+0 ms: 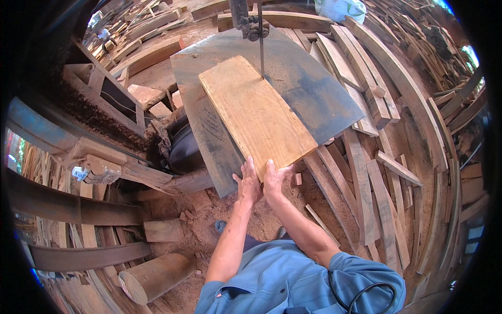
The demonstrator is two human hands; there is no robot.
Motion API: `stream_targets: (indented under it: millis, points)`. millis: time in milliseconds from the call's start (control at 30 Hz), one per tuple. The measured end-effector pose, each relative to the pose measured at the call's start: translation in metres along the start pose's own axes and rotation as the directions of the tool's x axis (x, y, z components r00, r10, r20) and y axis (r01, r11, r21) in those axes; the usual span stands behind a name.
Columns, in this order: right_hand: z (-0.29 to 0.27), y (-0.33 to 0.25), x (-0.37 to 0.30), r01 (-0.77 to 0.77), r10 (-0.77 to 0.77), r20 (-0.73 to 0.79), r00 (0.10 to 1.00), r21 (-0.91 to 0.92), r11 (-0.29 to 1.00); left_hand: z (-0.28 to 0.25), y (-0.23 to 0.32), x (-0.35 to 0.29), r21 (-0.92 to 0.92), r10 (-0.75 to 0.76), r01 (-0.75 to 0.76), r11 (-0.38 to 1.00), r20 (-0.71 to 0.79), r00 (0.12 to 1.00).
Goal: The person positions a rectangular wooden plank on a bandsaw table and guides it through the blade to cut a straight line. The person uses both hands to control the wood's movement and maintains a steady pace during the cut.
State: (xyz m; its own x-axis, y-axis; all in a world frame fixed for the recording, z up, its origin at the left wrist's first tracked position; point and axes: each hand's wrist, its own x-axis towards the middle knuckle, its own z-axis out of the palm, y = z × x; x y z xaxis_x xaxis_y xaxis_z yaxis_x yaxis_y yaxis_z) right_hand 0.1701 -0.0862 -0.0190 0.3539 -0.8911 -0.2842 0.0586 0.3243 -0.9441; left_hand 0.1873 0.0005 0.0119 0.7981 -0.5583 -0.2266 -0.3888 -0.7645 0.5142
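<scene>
A thick light-brown wooden board point(256, 115) lies slantwise on the grey metal saw table point(327, 99), its near end sticking out past the table's edge. The thin upright bandsaw blade point(262, 52) meets the board's far right edge. My left hand point(249, 182) holds the near left corner, its fingers spread along the side. Close beside it, my right hand point(275, 180) grips the near end with the thumb on top; its other fingers are partly hidden by the board.
The saw's dark blade guide point(251, 23) hangs above the table. Long planks point(366, 78) are piled on the right. A blue and rusty machine frame point(47, 128) stands to the left, with a round log point(157, 277) on the sawdust-covered floor below it.
</scene>
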Motion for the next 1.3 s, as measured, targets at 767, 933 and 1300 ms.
stream_targets:
  millis: [767,933,1300]
  points:
    - [0.003,0.01,0.008,-0.014,0.013,0.03,0.999,0.032,0.999,0.002,-0.003,0.006,0.001,-0.004,0.004,1.0,-0.023,1.0]
    - [0.004,0.01,0.009,-0.014,0.013,0.038,0.999,0.024,1.0,-0.002,0.001,0.005,-0.024,-0.013,0.013,1.0,-0.011,1.0]
    - [0.001,0.002,0.007,-0.056,0.054,0.072,0.996,0.029,0.998,-0.001,0.003,0.007,0.02,-0.044,0.043,0.999,0.008,0.999]
